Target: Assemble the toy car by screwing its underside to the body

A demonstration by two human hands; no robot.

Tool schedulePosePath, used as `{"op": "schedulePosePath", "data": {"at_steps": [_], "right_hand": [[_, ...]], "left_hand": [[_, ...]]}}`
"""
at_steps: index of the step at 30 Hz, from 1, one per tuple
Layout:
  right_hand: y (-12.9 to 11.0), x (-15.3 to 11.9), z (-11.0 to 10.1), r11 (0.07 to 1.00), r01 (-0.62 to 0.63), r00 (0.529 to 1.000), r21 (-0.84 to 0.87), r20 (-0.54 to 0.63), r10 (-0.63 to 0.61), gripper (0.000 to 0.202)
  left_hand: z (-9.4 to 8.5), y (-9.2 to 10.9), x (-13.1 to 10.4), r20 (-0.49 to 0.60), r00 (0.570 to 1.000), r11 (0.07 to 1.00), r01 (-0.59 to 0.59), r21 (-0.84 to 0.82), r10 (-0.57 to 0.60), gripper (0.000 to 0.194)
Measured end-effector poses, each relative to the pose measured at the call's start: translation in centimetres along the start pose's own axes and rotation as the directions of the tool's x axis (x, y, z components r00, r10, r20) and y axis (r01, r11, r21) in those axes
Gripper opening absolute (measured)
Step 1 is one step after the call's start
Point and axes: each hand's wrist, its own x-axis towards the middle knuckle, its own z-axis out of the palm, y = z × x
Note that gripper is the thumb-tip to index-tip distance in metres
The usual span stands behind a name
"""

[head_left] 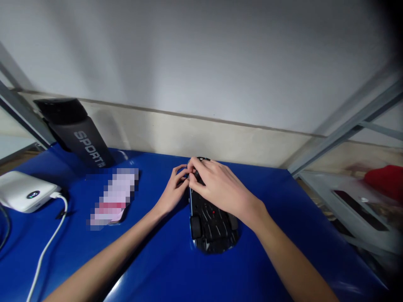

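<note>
"Where is the toy car (209,222) lying?"

"It's lying belly up on the blue table (157,264). Both hands are working at its far left corner."

"How are they holding it?"

"The left hand (175,184) is resting by the car's left edge with bent fingers. The right hand (220,184) is arching over the far end, its fingers bent too. I'm not able to tell if either one is pinching something."

"What could be going wrong?"

"The car seems to be resting on its roof, so a hard push on one corner could make it rock. The table is shining, so it may be slippery, and the car could slide. A tug that's too strong could snap a little part."

"What's hiding?"

"The right hand is covering most of the far end. I'm only seeing a bit of a dark round part (197,175) near the fingers. Little squares are blurring the flat, phone-like thing (116,193), and the left edge is cutting off the white box (19,191)."
</note>
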Motion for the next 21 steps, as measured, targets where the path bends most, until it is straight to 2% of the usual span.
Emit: {"op": "schedulePosePath", "data": {"at_steps": [11,21], "right_hand": [[0.36,-0.03,-0.17,1.0,-0.02,0.999,-0.019,0.032,0.021,0.015],[-0.12,-0.58,0.01,0.998,0.05,0.999,-0.045,-0.014,-0.051,0.009]], "left_hand": [[0.16,0.15,-0.03,-0.002,1.0,1.0,0.016,0.014,-0.016,0.026],[0.17,-0.82,0.09,-0.022,0.999,0.999,-0.039,0.025,0.039,0.028]]}}
